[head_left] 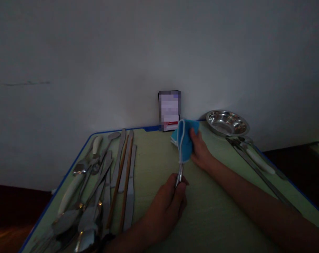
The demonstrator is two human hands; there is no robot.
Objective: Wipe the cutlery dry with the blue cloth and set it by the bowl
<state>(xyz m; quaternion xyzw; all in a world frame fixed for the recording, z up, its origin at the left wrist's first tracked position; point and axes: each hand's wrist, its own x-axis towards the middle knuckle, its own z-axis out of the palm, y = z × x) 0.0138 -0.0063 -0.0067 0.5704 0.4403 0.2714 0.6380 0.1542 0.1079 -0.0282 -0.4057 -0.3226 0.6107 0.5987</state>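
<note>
My left hand (170, 203) is closed round the metal handle (179, 174) of a utensil and points it away from me. The utensil's far end is hidden inside a folded blue cloth (186, 140) with a white edge, so I cannot tell its kind. My right hand (201, 149) grips this cloth from the right side, with its thumb pressed on it. Behind the cloth, another piece of blue cloth (174, 136) shows low on the left.
Knives (129, 200), wooden chopsticks (117, 186) and several spoons (113, 135) lie on the left of the green table (151, 154). A steel bowl (227, 123) stands at the back right, near more cutlery (259, 161). A phone (170, 110) leans on the wall.
</note>
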